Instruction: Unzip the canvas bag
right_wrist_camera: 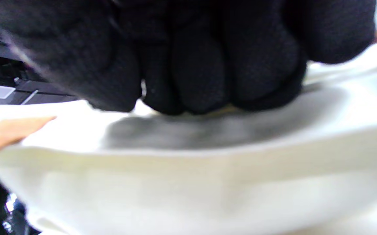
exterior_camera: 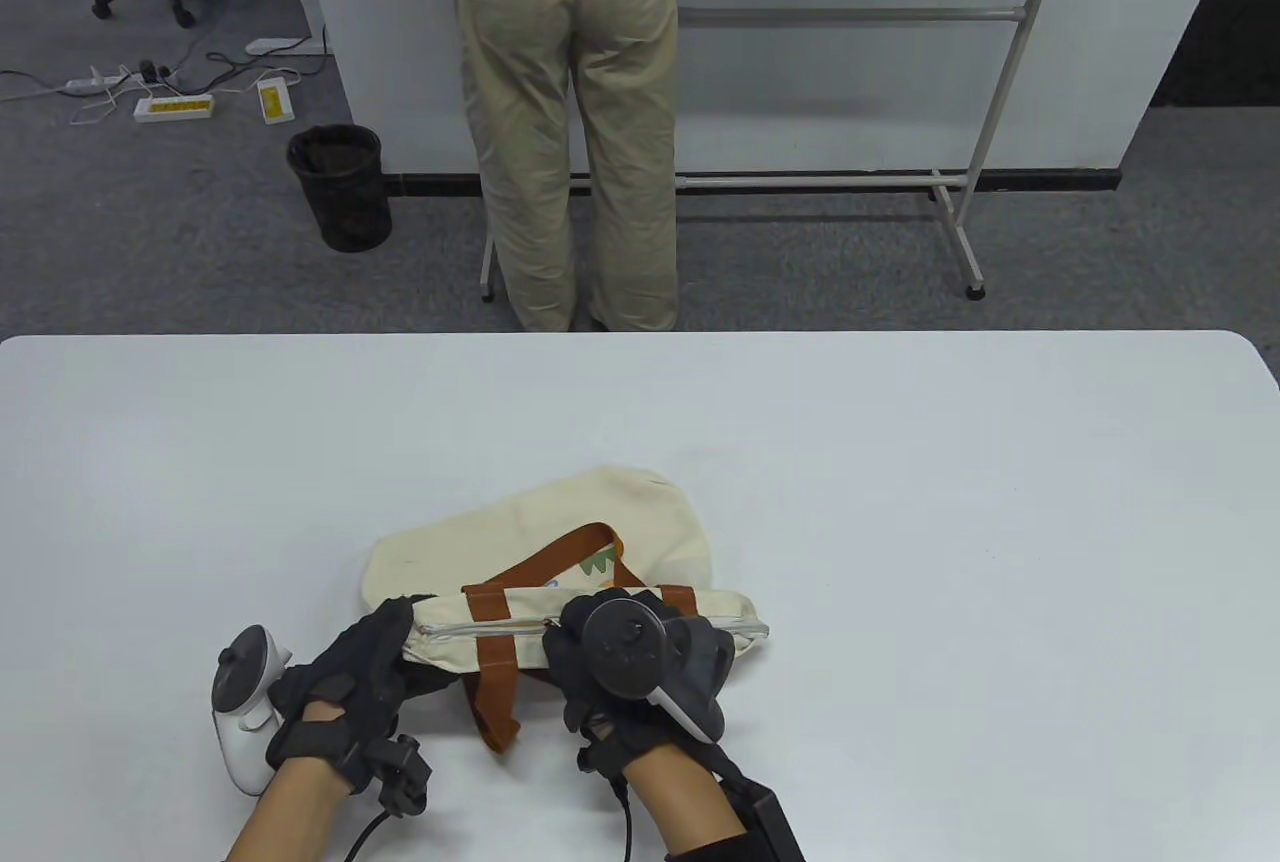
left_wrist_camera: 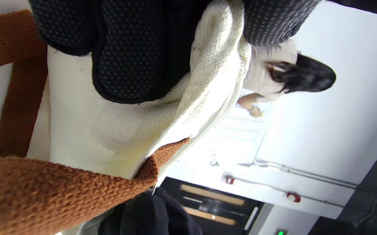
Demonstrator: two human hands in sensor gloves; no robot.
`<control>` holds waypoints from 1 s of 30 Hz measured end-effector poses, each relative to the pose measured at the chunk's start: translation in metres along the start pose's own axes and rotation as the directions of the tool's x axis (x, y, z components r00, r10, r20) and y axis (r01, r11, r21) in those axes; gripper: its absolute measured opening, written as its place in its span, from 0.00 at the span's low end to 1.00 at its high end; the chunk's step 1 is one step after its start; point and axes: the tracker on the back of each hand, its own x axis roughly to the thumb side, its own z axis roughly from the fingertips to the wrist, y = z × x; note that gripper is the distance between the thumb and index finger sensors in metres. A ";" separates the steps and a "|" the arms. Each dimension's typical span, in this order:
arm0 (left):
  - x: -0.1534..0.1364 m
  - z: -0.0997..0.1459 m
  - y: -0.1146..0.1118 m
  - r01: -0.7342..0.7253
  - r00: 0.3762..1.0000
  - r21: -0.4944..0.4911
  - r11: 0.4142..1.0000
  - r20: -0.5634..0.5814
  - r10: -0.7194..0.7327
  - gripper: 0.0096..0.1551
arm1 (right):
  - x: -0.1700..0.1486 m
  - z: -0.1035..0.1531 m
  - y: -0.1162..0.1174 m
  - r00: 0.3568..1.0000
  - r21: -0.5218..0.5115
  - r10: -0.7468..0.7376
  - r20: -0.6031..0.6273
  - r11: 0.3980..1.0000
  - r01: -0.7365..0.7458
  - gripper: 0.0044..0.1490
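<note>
A cream canvas bag (exterior_camera: 610, 522) with brown straps (exterior_camera: 492, 672) lies on the white table (exterior_camera: 900, 462) near the front edge. Its zipper (exterior_camera: 470, 624) runs left to right along the near top edge. My left hand (exterior_camera: 375, 657) grips the bag's left end; the left wrist view shows its fingers (left_wrist_camera: 133, 58) clamped on the cream cloth (left_wrist_camera: 110, 130). My right hand (exterior_camera: 625, 647) sits over the middle of the zipper with fingers curled down onto the bag (right_wrist_camera: 188, 182). The zipper pull is hidden under that hand.
A person in khaki trousers (exterior_camera: 570, 112) stands beyond the table's far edge by a whiteboard stand (exterior_camera: 960, 202). A black waste bin (exterior_camera: 340, 187) stands on the carpet at the back left.
</note>
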 end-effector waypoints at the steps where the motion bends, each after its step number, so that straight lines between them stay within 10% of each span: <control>1: 0.000 0.000 0.003 0.001 1.000 0.007 1.000 0.000 -0.001 0.26 | -0.004 0.000 -0.001 1.000 0.001 0.011 -0.012 1.000 -0.011 0.25; 30: 0.012 0.008 0.051 -0.041 0.999 0.154 0.987 0.024 0.038 0.26 | -0.086 0.002 -0.053 0.890 -0.065 0.235 -0.391 0.957 -0.281 0.24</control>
